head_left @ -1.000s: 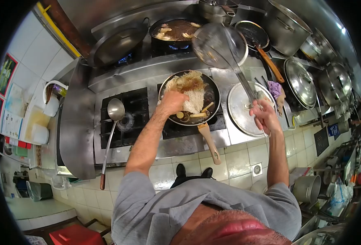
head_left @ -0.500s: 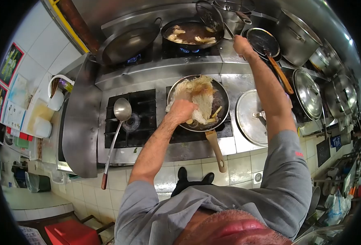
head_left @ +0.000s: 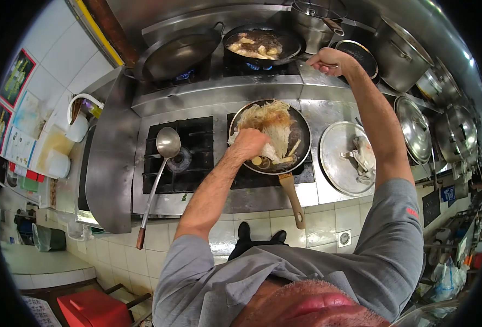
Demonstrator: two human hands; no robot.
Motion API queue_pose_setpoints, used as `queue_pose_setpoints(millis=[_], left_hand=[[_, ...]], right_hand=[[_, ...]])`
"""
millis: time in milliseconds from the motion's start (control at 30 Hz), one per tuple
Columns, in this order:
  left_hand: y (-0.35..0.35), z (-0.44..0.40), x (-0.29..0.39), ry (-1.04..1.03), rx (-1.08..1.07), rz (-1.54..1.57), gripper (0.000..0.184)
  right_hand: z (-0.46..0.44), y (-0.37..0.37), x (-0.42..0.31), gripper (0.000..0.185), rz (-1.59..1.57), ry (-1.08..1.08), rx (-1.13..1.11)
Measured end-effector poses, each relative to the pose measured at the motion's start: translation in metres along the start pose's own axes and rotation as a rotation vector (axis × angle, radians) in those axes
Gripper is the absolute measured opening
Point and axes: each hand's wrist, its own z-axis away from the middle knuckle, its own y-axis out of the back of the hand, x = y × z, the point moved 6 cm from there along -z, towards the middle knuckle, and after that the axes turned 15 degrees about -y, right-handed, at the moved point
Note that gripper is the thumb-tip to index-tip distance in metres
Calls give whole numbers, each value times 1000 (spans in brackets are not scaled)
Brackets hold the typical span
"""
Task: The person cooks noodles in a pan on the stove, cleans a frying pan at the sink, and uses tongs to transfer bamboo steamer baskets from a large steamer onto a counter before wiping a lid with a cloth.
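Pale noodles (head_left: 278, 136) with a brown patch on top lie in a frying pan (head_left: 306, 124) on the front burner, with yellowish pieces beside them. My left hand (head_left: 252, 143) is closed over the near left part of the noodles; a whitish clump shows at its fingers. At the back, my right hand (head_left: 331, 61) is closed around the handle of a skimmer (head_left: 291, 48), whose dark basket is at the right side of a wok (head_left: 235, 31). Light-coloured pieces (head_left: 260, 50) sit in the wok's dark bubbling liquid, over a blue flame.
A ladle (head_left: 168, 143) lies across the front left burner. Another wok (head_left: 178, 54) stands back left over a flame. A round lid (head_left: 336, 155) with a cloth (head_left: 365, 161) is right of the pan. Pots (head_left: 401, 57) and a lidded pan (head_left: 415, 128) line the right side.
The skimmer has come down from above the wok to its right side, and my right hand has turned with it. My left hand stays at the noodles. The view has shifted slightly.
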Motion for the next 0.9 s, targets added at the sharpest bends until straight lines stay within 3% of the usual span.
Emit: queue_pose_setpoints(millis=[167, 300, 533, 633, 900], left_hand=[[-5, -1, -3, 12, -1, 14, 24], [-7, -3, -4, 13, -15, -5, 26], [4, -5, 2, 10, -55, 11, 31], [6, -5, 4, 31, -63, -4, 31], [2, -6, -1, 62, -90, 22, 36]], right_hand=[[-41, -23, -3, 31, -145, 40, -233], [-54, -40, -5, 31, -342, 68, -238], [-64, -39, 6, 24, -257, 104, -98], [-62, -45, 11, 21, -423, 100, -203], [-56, -61, 24, 20, -606, 190, -191]])
